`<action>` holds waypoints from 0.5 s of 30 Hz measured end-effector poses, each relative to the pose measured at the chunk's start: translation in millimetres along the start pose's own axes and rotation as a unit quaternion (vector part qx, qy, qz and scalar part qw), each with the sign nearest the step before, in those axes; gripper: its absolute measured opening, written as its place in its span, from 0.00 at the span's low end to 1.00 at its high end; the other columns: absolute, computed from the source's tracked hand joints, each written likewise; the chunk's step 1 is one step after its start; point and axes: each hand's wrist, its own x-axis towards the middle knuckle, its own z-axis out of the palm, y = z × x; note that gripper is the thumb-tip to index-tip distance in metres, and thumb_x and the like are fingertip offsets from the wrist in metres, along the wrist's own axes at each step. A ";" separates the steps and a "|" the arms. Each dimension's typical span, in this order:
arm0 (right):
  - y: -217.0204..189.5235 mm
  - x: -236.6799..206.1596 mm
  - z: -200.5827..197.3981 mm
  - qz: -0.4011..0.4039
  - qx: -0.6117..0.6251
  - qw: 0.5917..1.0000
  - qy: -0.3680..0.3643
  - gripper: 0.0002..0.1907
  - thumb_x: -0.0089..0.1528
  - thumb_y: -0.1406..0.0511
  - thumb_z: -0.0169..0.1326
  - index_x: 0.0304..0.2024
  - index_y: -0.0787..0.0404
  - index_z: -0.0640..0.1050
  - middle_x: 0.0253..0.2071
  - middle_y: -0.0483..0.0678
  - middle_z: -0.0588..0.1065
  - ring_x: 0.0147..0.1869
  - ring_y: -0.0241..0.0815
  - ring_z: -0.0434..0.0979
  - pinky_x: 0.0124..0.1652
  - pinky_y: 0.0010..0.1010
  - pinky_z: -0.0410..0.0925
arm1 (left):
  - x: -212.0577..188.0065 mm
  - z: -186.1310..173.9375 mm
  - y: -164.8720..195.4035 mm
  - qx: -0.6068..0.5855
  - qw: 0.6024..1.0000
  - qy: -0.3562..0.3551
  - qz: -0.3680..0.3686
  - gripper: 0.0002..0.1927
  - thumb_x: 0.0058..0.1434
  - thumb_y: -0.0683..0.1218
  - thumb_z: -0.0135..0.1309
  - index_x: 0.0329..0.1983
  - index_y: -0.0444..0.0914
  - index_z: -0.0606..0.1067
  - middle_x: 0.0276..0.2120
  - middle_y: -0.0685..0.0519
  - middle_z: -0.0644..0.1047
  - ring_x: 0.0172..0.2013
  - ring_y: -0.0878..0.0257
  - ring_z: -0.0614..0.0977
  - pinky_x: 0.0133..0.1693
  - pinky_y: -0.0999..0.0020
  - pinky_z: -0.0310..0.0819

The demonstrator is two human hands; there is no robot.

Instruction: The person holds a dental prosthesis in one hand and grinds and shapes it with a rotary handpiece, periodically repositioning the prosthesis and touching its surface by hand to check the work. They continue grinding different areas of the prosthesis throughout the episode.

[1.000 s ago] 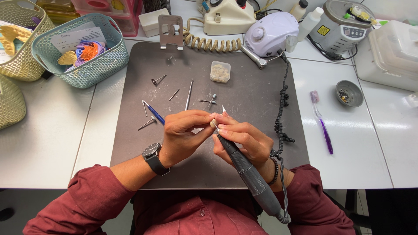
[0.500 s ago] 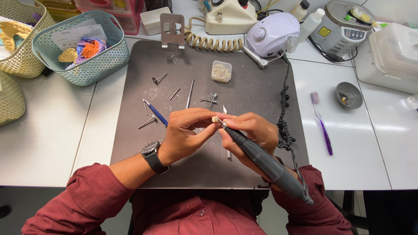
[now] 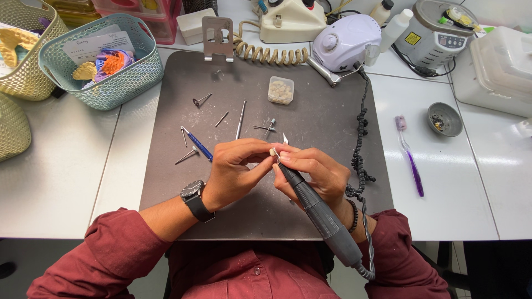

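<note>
My left hand (image 3: 235,169) pinches a small pale piece (image 3: 273,151) between thumb and fingertips above the dark work mat (image 3: 166,166). My right hand (image 3: 313,174) grips a grey rotary handpiece (image 3: 324,218) like a pen, its tip touching the pale piece. The handpiece's body slants down toward my right forearm, and its coiled black cord (image 3: 361,144) runs up the mat's right edge to a white motor unit (image 3: 346,41). A black watch (image 3: 195,199) sits on my left wrist.
Several burs and a thin metal pick (image 3: 240,119) lie on the mat with a blue pen (image 3: 198,145) and a small clear box (image 3: 280,89). Teal basket (image 3: 100,58) and yellow basket (image 3: 25,50) stand far left. Purple toothbrush (image 3: 409,155) and grey dish (image 3: 445,119) lie right.
The handpiece's rear end has swung back and forth, now pointing more steeply toward my body than half a second ago. Both hands stay together over the mat's middle.
</note>
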 end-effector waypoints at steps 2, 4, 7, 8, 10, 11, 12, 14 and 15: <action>0.1 -0.5 -1.1 0.001 0.001 1.000 -0.006 0.15 0.58 0.76 0.67 0.45 0.67 0.77 0.41 0.55 0.79 0.52 0.52 0.85 0.52 0.35 0.81 | 1.0 0.2 1.3 0.001 1.000 0.004 0.006 0.10 0.62 0.34 0.60 0.47 0.31 0.80 0.41 0.48 0.84 0.43 0.62 0.88 0.46 0.72 0.87; 1.6 0.0 1.0 0.004 0.009 1.000 0.003 0.15 0.58 0.76 0.66 0.45 0.67 0.76 0.41 0.54 0.79 0.52 0.51 0.85 0.53 0.34 0.82 | 2.3 -0.1 2.7 0.015 1.000 0.006 0.016 0.10 0.62 0.34 0.61 0.46 0.31 0.81 0.41 0.48 0.84 0.42 0.62 0.88 0.45 0.72 0.87; 0.5 -1.3 1.1 0.006 0.009 1.000 0.003 0.15 0.58 0.76 0.66 0.44 0.66 0.76 0.41 0.54 0.79 0.54 0.52 0.85 0.54 0.35 0.82 | 2.1 0.6 5.0 0.028 0.999 0.010 0.020 0.09 0.62 0.33 0.61 0.46 0.32 0.80 0.40 0.49 0.84 0.41 0.62 0.89 0.44 0.72 0.87; -0.1 -1.6 1.0 0.006 0.007 1.000 0.001 0.15 0.58 0.76 0.66 0.44 0.66 0.76 0.41 0.54 0.78 0.54 0.53 0.85 0.55 0.35 0.81 | 1.9 0.6 5.5 0.032 0.999 0.012 0.019 0.09 0.62 0.33 0.61 0.45 0.32 0.80 0.40 0.49 0.84 0.41 0.62 0.89 0.44 0.72 0.87; -0.3 -1.4 2.2 0.004 0.002 1.000 0.005 0.15 0.58 0.76 0.66 0.44 0.66 0.76 0.41 0.54 0.78 0.54 0.53 0.85 0.56 0.36 0.81 | 2.3 -0.1 5.5 0.036 0.999 0.011 0.026 0.09 0.62 0.33 0.61 0.45 0.32 0.80 0.41 0.49 0.84 0.42 0.62 0.89 0.45 0.72 0.87; -0.7 -1.5 2.7 0.004 -0.002 1.000 0.008 0.15 0.58 0.76 0.66 0.44 0.66 0.76 0.41 0.54 0.79 0.54 0.53 0.85 0.56 0.36 0.81 | 2.3 -0.4 5.2 0.037 0.999 0.009 0.030 0.09 0.62 0.33 0.61 0.46 0.32 0.80 0.41 0.48 0.84 0.42 0.62 0.88 0.45 0.72 0.87; -0.8 -1.4 2.5 0.003 -0.002 1.000 0.007 0.15 0.58 0.76 0.66 0.44 0.67 0.76 0.41 0.55 0.79 0.54 0.53 0.85 0.57 0.37 0.81 | 2.3 -0.1 4.9 0.038 0.999 0.010 0.031 0.09 0.62 0.33 0.61 0.46 0.32 0.80 0.41 0.48 0.84 0.42 0.62 0.88 0.45 0.72 0.87; -0.8 -1.0 1.9 0.001 0.001 1.000 0.003 0.15 0.58 0.76 0.66 0.45 0.67 0.76 0.42 0.55 0.79 0.54 0.52 0.85 0.57 0.38 0.80 | 2.1 0.3 4.2 0.040 0.999 0.013 0.032 0.10 0.61 0.33 0.61 0.46 0.32 0.80 0.41 0.48 0.84 0.42 0.62 0.88 0.45 0.72 0.87; -0.7 -0.9 1.9 0.002 0.003 1.000 0.002 0.15 0.58 0.76 0.66 0.45 0.67 0.76 0.42 0.54 0.79 0.54 0.51 0.85 0.58 0.38 0.80 | 1.9 0.2 3.8 0.043 0.998 0.013 0.033 0.10 0.62 0.33 0.61 0.46 0.32 0.80 0.41 0.48 0.84 0.42 0.62 0.88 0.45 0.72 0.87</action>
